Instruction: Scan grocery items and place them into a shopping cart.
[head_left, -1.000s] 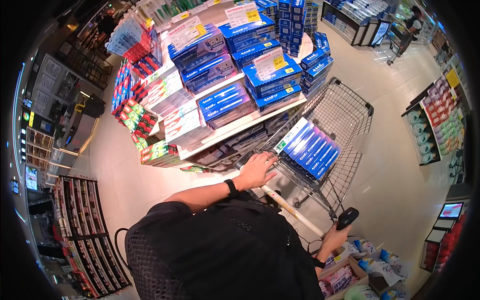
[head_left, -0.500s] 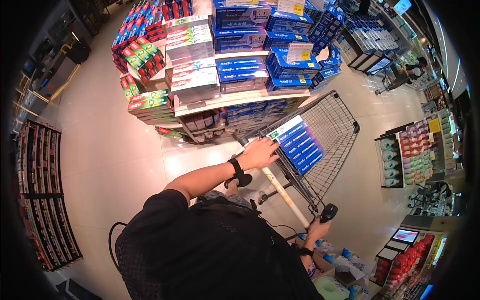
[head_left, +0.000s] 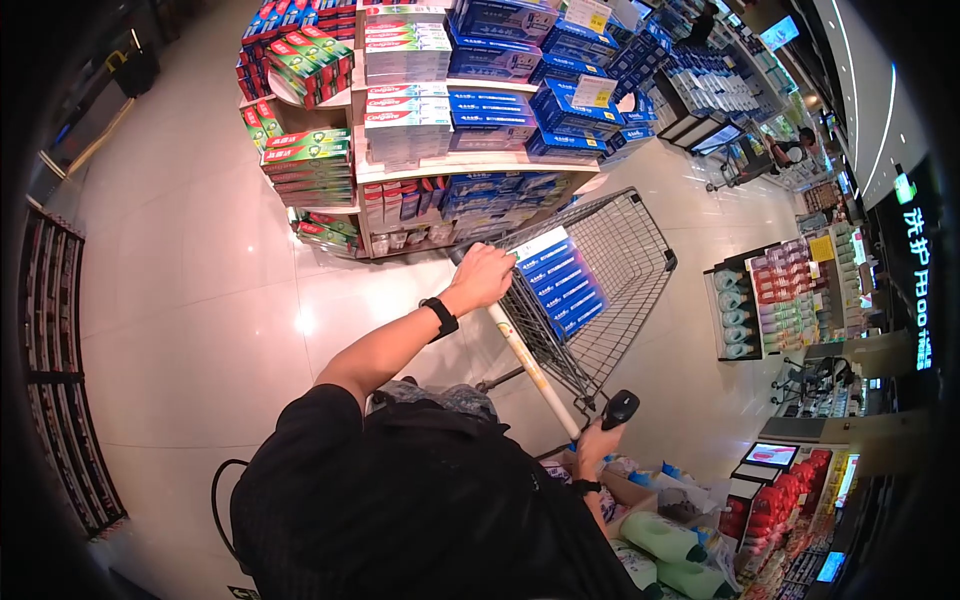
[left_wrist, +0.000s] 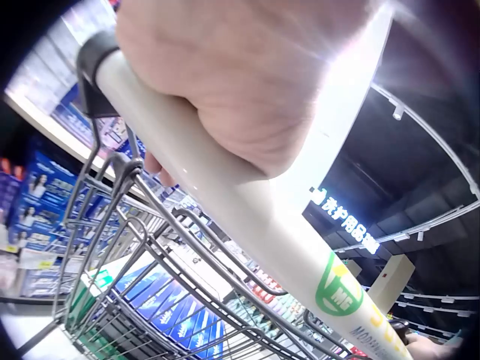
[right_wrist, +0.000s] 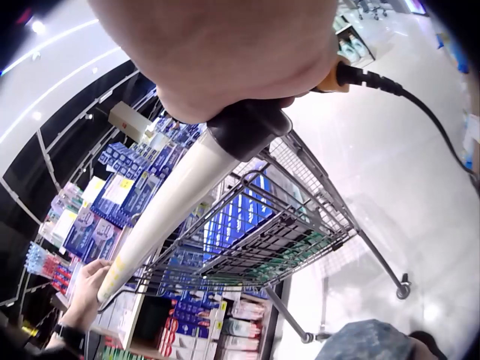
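A wire shopping cart (head_left: 612, 262) stands in front of me, with a stack of blue boxes (head_left: 560, 284) inside. My left hand (head_left: 483, 277) grips the left end of the white cart handle (head_left: 528, 362). In the left wrist view the left hand's fingers (left_wrist: 247, 82) curl over the handle (left_wrist: 262, 225) above the blue boxes (left_wrist: 172, 316). My right hand (head_left: 598, 438) holds a black barcode scanner (head_left: 621, 407) at the handle's right end. The right wrist view shows that hand (right_wrist: 225, 52) round the handle's black end cap (right_wrist: 249, 129), with the scanner cable (right_wrist: 390, 86) trailing off.
A tiered display of toothpaste boxes (head_left: 450, 110) stands just beyond the cart. An open carton of goods (head_left: 665, 505) sits on the floor by my right hand. Shelving (head_left: 770, 300) lines the right side, a rack (head_left: 50, 350) the left. Glossy floor (head_left: 200, 280) spreads to the left.
The left hand's fingers, spread over the handle before, now curl round it. The cart and I have drawn back from the display and turned a little; both hands stay on the handle.
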